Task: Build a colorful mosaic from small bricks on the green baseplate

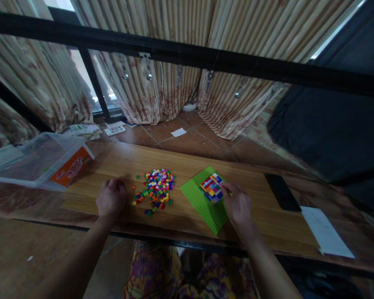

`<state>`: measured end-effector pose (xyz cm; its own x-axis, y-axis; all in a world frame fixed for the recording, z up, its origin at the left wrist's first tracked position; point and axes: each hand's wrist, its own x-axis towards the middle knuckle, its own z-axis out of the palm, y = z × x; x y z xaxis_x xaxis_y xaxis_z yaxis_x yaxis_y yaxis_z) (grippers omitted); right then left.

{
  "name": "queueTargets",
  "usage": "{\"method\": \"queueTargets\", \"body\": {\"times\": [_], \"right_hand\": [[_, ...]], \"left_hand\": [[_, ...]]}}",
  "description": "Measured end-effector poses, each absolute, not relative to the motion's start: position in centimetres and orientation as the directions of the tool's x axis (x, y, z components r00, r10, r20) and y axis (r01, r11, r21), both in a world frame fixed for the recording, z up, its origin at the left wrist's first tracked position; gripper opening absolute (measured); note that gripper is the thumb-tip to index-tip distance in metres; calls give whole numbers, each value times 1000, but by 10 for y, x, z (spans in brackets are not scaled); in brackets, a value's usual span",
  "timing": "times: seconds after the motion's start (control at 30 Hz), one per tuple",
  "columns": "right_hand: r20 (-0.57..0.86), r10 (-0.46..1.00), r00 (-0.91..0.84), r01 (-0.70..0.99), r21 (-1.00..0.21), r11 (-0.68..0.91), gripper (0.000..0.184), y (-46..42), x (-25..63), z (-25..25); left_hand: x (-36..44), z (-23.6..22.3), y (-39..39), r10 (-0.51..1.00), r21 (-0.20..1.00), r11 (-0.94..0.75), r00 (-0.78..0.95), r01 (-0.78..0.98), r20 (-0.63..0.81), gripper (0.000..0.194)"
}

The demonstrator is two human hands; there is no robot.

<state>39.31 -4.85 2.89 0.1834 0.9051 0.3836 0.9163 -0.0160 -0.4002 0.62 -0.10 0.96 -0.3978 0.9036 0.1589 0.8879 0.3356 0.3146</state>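
Observation:
Small multicoloured toy bricks are joined into a compact block (pixel 210 189) on a green studded baseplate (pixel 202 207), which lies at an angle on the wooden board. At the block's right edge is my right hand (pixel 237 204), thumb and fingers pinched together; whatever they hold is too small to make out. My left hand (pixel 111 197) rests on the board with its fingers curled closed, and nothing shows in it. Between my left hand and the baseplate spreads a pile of loose toy bricks (pixel 158 180), with several strays toward the near side.
A clear plastic box (pixel 34 166) with an orange label stands at the left. To the right lie a black phone (pixel 282 192) and a white sheet of paper (pixel 327 232). A dark metal rail (pixel 180 52) crosses in front of the striped curtains (pixel 174 25).

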Motion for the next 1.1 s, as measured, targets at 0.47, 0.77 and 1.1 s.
{"method": "queueTargets", "body": {"times": [0.47, 0.77, 1.1], "right_hand": [[516, 843, 155, 886, -450, 113, 32, -58, 404, 13], [545, 838, 41, 946, -292, 143, 31, -68, 398, 8], [550, 834, 36, 935, -313, 167, 31, -67, 398, 1]], "left_hand": [[7, 10, 0, 901, 332, 340, -405, 880, 152, 32], [6, 9, -1, 902, 345, 326, -399, 880, 167, 29], [7, 9, -2, 902, 346, 324, -397, 881, 167, 30]]}}
